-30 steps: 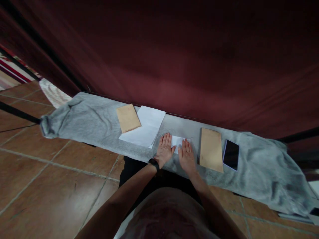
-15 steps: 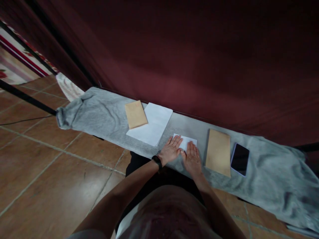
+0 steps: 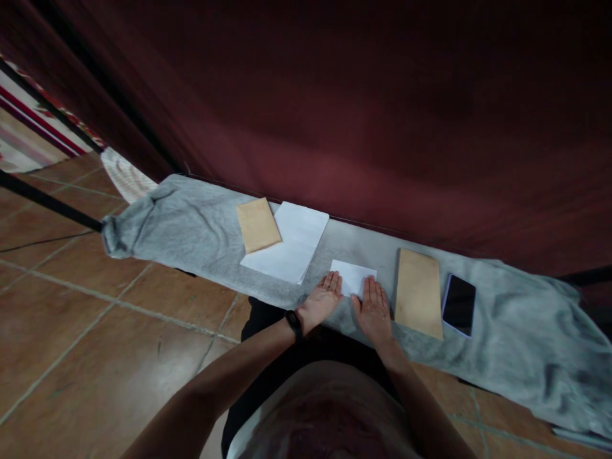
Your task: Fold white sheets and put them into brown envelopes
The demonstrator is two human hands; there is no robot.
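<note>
A small white piece of paper (image 3: 352, 275), seemingly folded, lies on the grey cloth in front of me. At its left edge is my left hand (image 3: 325, 298), turned partly on its side with the fingers straight and a dark band at the wrist. My right hand (image 3: 373, 311) rests flat on the paper's right part, fingers stretched out and the thumb apart. Neither hand grips anything. To the right of my right hand lies a flat brown envelope (image 3: 418, 293). Larger white sheets (image 3: 299, 239) lie to the left.
A smaller brown envelope (image 3: 259, 224) overlaps the white sheets. At the right is a phone (image 3: 459, 305) with a dark screen. The grey cloth (image 3: 191, 220) covers a long narrow bench. Behind it hangs a dark red curtain (image 3: 335, 127); a black pole (image 3: 48, 201) stands at the left.
My left hand has slid left and tilted off the paper's top, to its left edge. My right hand has shifted slightly right and down. More of the white paper shows between them.
</note>
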